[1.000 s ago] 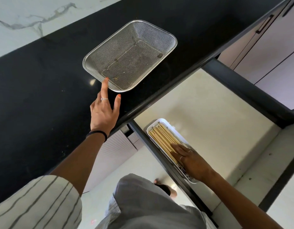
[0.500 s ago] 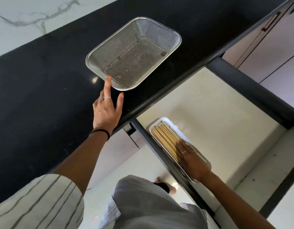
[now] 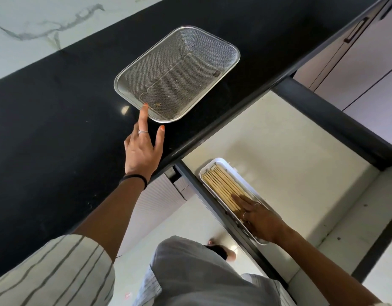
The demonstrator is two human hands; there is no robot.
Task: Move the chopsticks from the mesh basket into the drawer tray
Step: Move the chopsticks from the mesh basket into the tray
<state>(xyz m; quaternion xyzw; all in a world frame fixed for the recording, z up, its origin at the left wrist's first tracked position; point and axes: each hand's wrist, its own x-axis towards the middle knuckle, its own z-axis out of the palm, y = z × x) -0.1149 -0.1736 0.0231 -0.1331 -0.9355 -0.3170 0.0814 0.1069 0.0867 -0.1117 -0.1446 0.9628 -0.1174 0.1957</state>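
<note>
A steel mesh basket (image 3: pixel 226 46) sits on the black countertop with nothing in it. My left hand (image 3: pixel 143 149) lies flat on the counter, one fingertip touching the basket's near rim. Below, a narrow white tray (image 3: pixel 230 167) rests along the front left edge of the open drawer. Several pale wooden chopsticks (image 3: pixel 219 184) lie side by side in it. My right hand (image 3: pixel 260 220) rests flat on the near ends of the chopsticks with fingers straight, hiding that half of the tray.
The black countertop (image 3: pixel 58 129) runs diagonally, with a white marble wall behind. The open drawer (image 3: pixel 268 140) has a cream floor and dark frame rails. Pale cabinet doors (image 3: pixel 356 74) with a dark handle stand at the upper right. My grey trousers and a foot show below.
My right hand has slid toward me along the chopsticks, uncovering more of their far ends. My left hand stays on the counter by the basket rim.
</note>
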